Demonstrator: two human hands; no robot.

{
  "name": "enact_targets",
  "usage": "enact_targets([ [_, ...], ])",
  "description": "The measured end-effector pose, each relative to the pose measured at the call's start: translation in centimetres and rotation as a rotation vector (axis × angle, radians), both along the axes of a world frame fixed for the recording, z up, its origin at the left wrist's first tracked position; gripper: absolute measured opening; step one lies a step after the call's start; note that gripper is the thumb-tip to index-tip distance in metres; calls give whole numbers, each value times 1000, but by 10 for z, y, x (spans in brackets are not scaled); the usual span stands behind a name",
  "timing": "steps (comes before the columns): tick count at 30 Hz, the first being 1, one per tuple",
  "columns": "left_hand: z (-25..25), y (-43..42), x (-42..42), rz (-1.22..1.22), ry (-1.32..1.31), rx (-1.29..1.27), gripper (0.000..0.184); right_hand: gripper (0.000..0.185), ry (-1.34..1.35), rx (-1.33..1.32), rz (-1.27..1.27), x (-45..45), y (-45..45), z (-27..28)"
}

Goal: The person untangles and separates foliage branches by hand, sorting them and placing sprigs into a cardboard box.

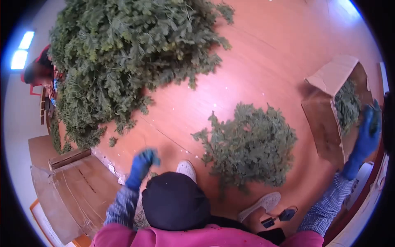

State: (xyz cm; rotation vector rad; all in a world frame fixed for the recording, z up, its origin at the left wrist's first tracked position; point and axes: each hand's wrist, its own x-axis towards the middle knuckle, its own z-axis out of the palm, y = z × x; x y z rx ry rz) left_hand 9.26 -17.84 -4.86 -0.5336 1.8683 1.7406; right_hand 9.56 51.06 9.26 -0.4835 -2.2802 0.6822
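Note:
My left hand (144,164), in a blue glove, is raised over the floor left of the loose pile of green branches (251,144). Its fingers are curled in, and whatever they may hold does not show. At the far right, my right hand (366,131), gloved too, is beside an open cardboard box (323,123) on its near side. Dark green shows between its fingers, like a small sprig. More green branches (347,105) lie inside that box.
A large heap of green branches (135,53) fills the upper left. Another person (41,74) is behind its left side. A flattened cardboard box (82,189) lies at lower left. Small dark devices (284,214) are on the floor near my white shoe (261,203).

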Motion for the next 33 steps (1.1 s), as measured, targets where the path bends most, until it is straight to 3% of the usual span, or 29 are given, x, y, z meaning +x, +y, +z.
enact_targets([
  [2,-45,-76,102,-219,88,-196,23,42,-227,292,-204,31,146,-45],
  [3,-36,-108,123,-676,-73,-509,24,45,-368,359,-259,39,162,-70],
  [4,-108,-211,214,-1115,129,-645,27,49,-510,432,-305,47,178,-94],
  [5,-126,-261,281,-803,60,-350,29,49,-494,428,-304,53,193,-116],
  [6,-94,-260,268,-1129,-86,-544,29,50,-466,303,-246,58,207,-136],
  [8,-49,-211,180,-1395,-85,-685,30,52,-438,178,-191,50,199,-138],
  [10,1,-109,50,-1215,124,-755,31,50,-318,214,-127,14,127,-103],
  [11,36,-34,-16,-760,-20,-630,26,50,-308,215,-132,2,103,-97],
  [12,45,11,-72,-720,401,-705,23,48,-364,303,-150,-9,81,-96],
  [13,68,56,-126,-765,937,-972,16,46,-419,392,-172,-15,70,-101],
  [15,99,144,-230,-517,1487,-829,9,43,-392,346,-139,-19,71,-130],
  [16,120,174,-271,-651,1228,-1185,16,40,-386,298,-91,-19,71,-141],
  [17,121,196,-313,-508,1579,-1089,19,40,-383,308,-94,-16,65,-145],
  [18,120,213,-354,-484,1638,-1086,17,38,-429,201,-157,-12,54,-148],
  [19,115,226,-390,-523,1613,-1351,16,37,-470,92,-219,-13,45,-145],
  [20,111,235,-415,-560,1570,-1621,16,37,-462,95,-221,-16,37,-142],
  [21,112,242,-426,-559,1578,-1621,16,37,-471,192,-235,-17,28,-139],
  [23,108,255,-438,-693,909,-1920,10,37,-486,282,-262,-14,20,-135],
  [26,101,246,-434,-740,1063,-1921,13,38,-509,243,-274,-17,21,-133],
  [29,104,212,-395,-583,1443,-1432,9,40,-520,234,-260,-16,26,-134],
  [31,105,185,-362,-580,1437,-1318,13,42,-526,208,-250,-15,26,-139],
  [33,109,166,-314,-559,1249,-1107,10,43,-533,183,-249,-15,25,-137],
])
